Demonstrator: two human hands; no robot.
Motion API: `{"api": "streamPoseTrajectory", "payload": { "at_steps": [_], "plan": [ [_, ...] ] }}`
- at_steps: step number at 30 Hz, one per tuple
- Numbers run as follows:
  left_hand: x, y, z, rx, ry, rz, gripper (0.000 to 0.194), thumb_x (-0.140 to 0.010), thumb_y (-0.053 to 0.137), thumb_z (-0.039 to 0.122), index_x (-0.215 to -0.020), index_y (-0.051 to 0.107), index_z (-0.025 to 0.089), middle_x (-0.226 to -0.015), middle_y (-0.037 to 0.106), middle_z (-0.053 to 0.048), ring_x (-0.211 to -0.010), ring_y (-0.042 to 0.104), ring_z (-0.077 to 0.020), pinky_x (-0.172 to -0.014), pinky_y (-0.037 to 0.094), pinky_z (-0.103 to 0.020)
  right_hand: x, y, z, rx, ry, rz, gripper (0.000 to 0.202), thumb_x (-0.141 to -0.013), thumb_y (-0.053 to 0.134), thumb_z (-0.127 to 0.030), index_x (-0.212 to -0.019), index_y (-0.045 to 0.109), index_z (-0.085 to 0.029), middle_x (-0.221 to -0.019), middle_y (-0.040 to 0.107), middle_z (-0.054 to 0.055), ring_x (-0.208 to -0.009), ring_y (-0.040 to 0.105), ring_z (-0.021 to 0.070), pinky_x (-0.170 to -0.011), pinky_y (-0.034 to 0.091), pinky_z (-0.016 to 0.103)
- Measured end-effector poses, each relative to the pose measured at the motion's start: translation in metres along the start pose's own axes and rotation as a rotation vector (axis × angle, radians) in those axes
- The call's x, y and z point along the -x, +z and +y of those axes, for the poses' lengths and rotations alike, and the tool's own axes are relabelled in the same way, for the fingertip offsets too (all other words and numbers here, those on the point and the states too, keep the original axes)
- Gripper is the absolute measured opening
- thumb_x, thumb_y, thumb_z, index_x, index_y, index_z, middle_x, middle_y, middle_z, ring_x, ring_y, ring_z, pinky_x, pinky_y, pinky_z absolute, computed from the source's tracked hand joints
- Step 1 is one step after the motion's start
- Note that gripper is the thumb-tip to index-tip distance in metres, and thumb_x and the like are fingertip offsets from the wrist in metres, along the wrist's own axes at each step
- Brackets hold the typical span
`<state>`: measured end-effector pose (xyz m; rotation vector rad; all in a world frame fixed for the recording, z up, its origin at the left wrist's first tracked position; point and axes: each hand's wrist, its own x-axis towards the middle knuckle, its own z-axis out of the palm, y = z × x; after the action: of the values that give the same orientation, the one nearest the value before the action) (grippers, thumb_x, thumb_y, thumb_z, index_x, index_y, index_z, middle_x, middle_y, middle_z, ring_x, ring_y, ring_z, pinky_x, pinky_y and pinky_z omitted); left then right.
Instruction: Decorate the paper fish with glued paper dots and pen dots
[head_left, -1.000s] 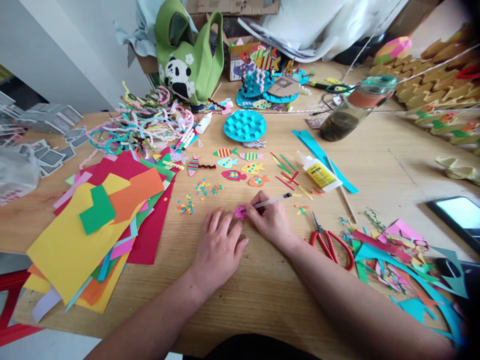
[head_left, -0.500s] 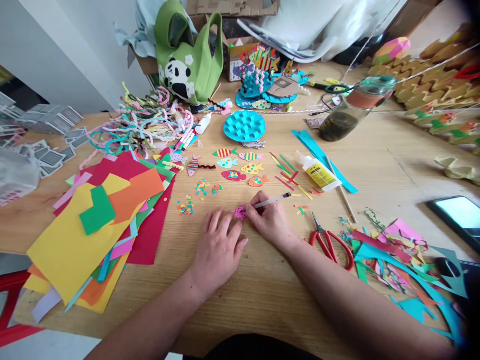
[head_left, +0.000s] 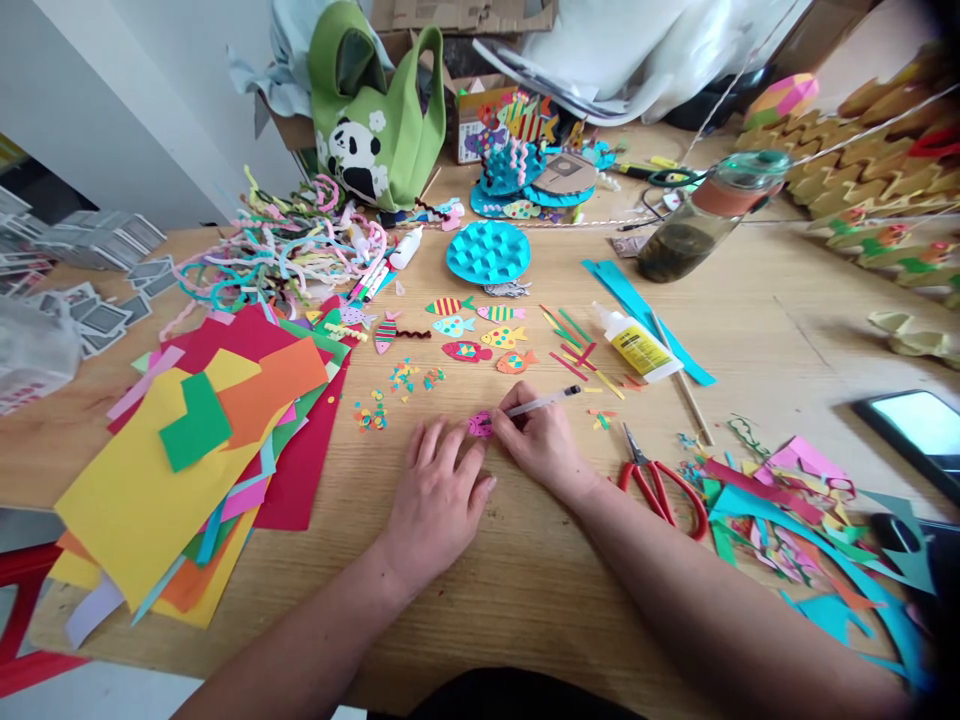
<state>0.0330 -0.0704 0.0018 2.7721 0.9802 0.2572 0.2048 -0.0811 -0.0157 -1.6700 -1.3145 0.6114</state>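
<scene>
A pen (head_left: 541,402) with a clear barrel and dark end is pinched in my right hand (head_left: 541,440), its tip hidden by my fingers. Under that hand's fingertips lies a small pink paper fish (head_left: 480,425) with dark marks on it. My left hand (head_left: 441,490) rests flat on the table, fingers spread, the fingertips beside the fish. Beyond my hands several decorated paper fish lie in a group, among them a red one (head_left: 466,351) and an orange one (head_left: 517,362). Small paper bits (head_left: 370,412) are scattered left of them.
Red-handled scissors (head_left: 660,490) lie by my right forearm, near paper scraps (head_left: 802,520). A glue bottle (head_left: 639,345) and wooden stick (head_left: 686,385) are beyond. Coloured paper sheets (head_left: 150,490) pile up on the left. A blue egg-carton disc (head_left: 488,253) and a tilted bottle (head_left: 705,225) stand farther back.
</scene>
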Motion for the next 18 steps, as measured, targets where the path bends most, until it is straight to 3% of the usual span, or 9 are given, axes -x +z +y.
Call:
{"api": "streamPoseTrajectory", "payload": {
  "at_steps": [18],
  "plan": [
    [0.0001, 0.0005, 0.0000, 0.001, 0.001, 0.007, 0.037, -0.095, 0.051, 0.032, -0.128, 0.055, 0.017, -0.129, 0.055, -0.012, -0.130, 0.040, -0.0329, -0.112, 0.031, -0.057, 0.0000, -0.0002, 0.0009, -0.002, -0.008, -0.007, 0.015, -0.080, 0.055, -0.025, -0.068, 0.047, -0.023, -0.057, 0.057, -0.002, -0.050, 0.052, 0.0126, -0.049, 0.036, 0.024]
  ]
}}
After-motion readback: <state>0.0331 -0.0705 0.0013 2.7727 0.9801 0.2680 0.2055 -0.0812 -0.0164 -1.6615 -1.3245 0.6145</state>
